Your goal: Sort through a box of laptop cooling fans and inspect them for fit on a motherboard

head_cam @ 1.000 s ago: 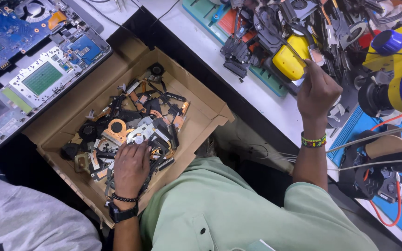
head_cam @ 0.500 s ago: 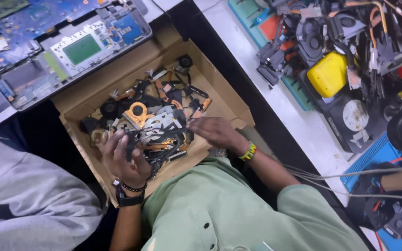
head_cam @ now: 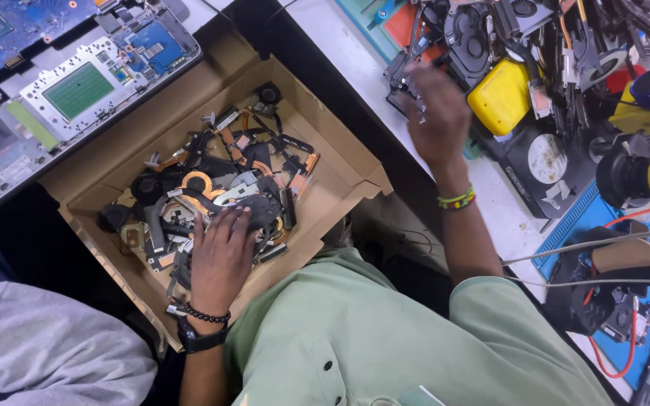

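Far left: opened laptop chassis [head_cam: 77, 90], boards exposed, a green rectangular patch in a pale frame facing up – no readable label I'd rely on.

Next right: open cardboard box [head_cam: 340, 162], flaps out, sitting low in front of the desk [head_cam: 355, 68], probably so parts can be reached from the lap. Inside, a heap of scrap parts [head_cam: 220, 188] – copper heat pipes, small black fans, brackets.

Left hand [head_cam: 220, 256] lies palm down on the near side of the heap, fingers spread across the parts, pressing or sorting; I see no closed grip on any one piece.

Right hand [head_cam: 436, 120] is up over the desk edge beside a dark fan assembly [head_cam: 408, 75], blurred – can't tell if its grip holds anything.

Further right: a yellow boxy casing [head_cam: 502, 94], then blue work mat [head_cam: 588, 218] at the far right.
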